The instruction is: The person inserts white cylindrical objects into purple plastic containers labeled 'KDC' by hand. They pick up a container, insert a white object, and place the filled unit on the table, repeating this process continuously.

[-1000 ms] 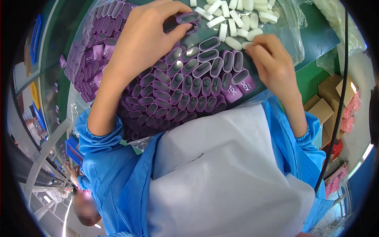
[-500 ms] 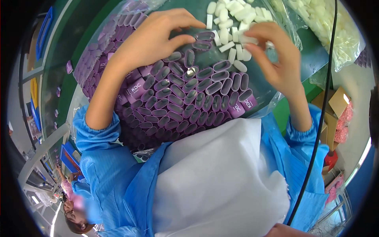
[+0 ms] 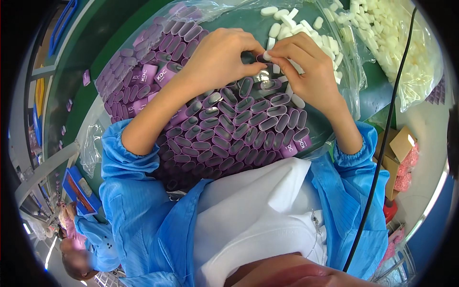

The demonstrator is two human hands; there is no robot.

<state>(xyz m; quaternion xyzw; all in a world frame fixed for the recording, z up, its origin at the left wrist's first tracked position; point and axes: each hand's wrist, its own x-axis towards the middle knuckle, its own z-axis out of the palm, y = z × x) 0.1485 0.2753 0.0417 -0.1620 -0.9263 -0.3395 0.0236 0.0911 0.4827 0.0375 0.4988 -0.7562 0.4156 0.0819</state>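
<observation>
My left hand [image 3: 224,57] is closed on a purple oval case [image 3: 260,59], mostly hidden by the fingers. Against it, my right hand [image 3: 308,64] pinches a small white oval block [image 3: 267,56] between thumb and fingertips; whether the block is inside the case's opening cannot be told. Below both hands stand many purple oval cases [image 3: 224,122] packed side by side, their hollow openings facing up. Beyond my right hand lies a loose pile of white blocks [image 3: 299,28].
A clear plastic bag of white blocks [image 3: 401,57] lies at the far right, crossed by a black cable [image 3: 393,100]. More purple cases [image 3: 143,76] lie in plastic at the left. Cardboard boxes [image 3: 399,148] stand at the right. Another person [image 3: 91,239] is at lower left.
My right hand has come left from the white pile with a block, meeting my left hand. My left hand has closed on a case. The view has shifted slightly.
</observation>
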